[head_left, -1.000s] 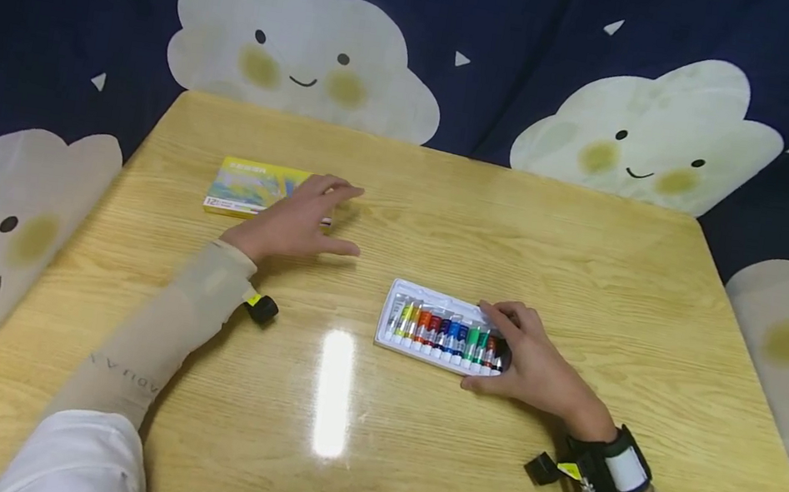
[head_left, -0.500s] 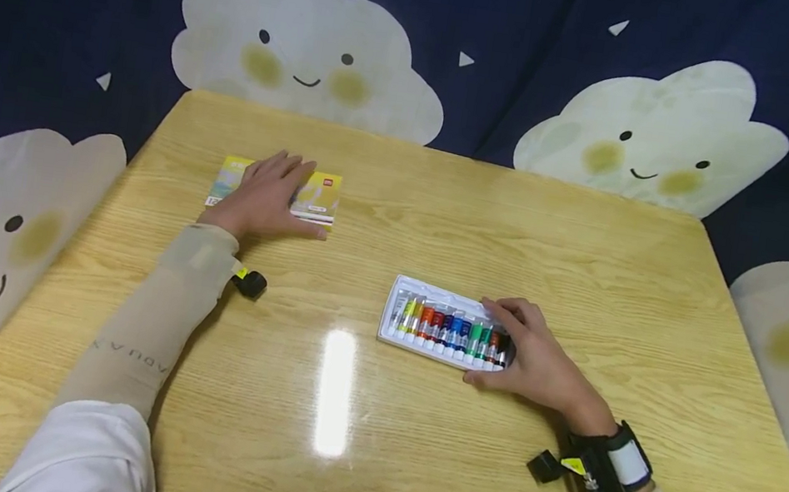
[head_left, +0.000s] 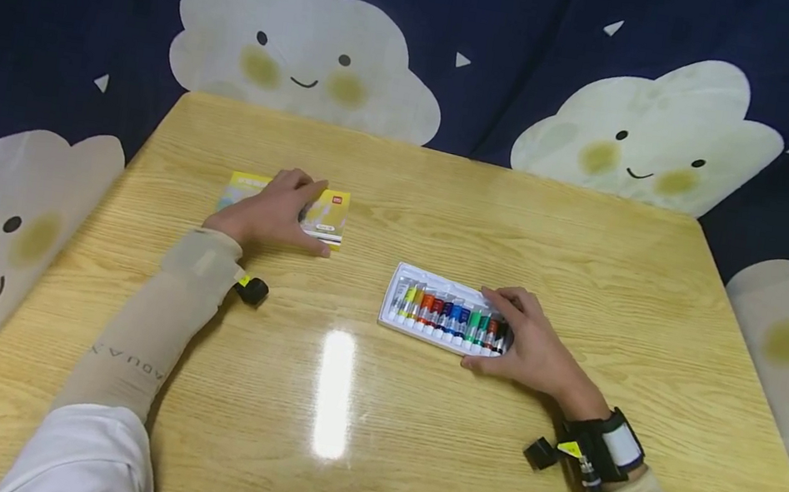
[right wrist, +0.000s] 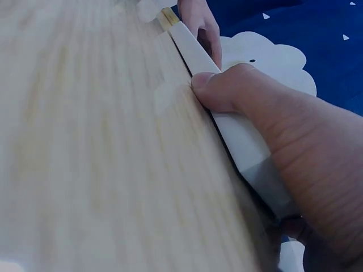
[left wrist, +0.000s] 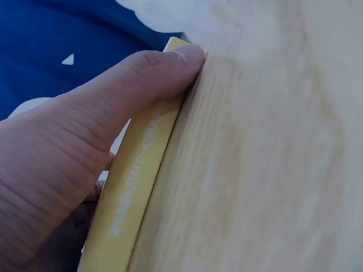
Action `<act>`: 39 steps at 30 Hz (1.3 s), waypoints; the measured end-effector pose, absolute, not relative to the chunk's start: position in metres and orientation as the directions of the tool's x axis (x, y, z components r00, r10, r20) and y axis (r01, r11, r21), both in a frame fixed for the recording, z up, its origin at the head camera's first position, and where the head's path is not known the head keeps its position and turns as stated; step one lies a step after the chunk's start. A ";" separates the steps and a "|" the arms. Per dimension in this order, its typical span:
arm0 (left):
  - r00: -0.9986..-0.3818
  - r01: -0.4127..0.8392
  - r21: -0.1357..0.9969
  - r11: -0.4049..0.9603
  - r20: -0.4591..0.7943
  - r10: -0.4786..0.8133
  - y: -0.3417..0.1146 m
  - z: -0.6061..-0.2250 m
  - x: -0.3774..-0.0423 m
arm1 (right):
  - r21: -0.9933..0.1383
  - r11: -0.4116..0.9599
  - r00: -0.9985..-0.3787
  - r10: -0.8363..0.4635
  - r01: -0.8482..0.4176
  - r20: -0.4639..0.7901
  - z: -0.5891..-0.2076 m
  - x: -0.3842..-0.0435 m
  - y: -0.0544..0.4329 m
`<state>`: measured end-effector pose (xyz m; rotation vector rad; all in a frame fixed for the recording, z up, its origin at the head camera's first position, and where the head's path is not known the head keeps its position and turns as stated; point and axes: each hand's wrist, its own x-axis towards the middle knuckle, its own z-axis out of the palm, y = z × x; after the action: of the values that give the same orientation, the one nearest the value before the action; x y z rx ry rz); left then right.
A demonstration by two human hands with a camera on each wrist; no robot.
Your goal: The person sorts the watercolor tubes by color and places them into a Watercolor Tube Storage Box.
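My left hand (head_left: 270,212) grips a flat yellow paint box (head_left: 326,215) at the far left of the table, thumb along its near side and fingers over the far side. In the left wrist view the thumb presses the box's printed yellow edge (left wrist: 142,164). My right hand (head_left: 535,346) holds the right end of a white tray (head_left: 428,278) between thumb and fingers. Several small paint tubes (head_left: 448,318) in many colours lie side by side in it. From the right wrist, the tray's white side (right wrist: 244,141) shows close to the tabletop.
Both things are on a light wooden table (head_left: 483,477) with a bright reflection in its middle. A dark blue cloth (head_left: 496,8) with cloud faces hangs behind and at the sides. Small black wrist cameras (head_left: 253,291) hang beside both wrists.
My left hand has moved left onto the yellow box and taken hold of it; the box has shifted slightly right and nearer. The tray in my right hand has slid a little farther away.
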<state>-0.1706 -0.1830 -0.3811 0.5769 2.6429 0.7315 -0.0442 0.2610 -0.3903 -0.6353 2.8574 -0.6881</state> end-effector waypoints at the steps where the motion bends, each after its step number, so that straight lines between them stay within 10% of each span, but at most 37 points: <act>1: -0.859 0.303 0.540 0.785 -0.202 0.470 -0.182 -0.381 -0.171 | -0.460 0.808 -0.903 -0.429 -0.369 -0.029 -0.390 -0.046 0.261; 39: -0.781 0.522 0.489 0.699 -0.055 0.622 -0.131 -0.385 -0.149 | -0.511 0.801 -0.927 -0.375 -0.313 -0.020 -0.399 -0.086 0.247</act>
<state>-0.1492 -0.1307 -0.3850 0.9189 2.6922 0.6777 -0.0860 0.2467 -0.3988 -0.5494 2.8664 -0.7819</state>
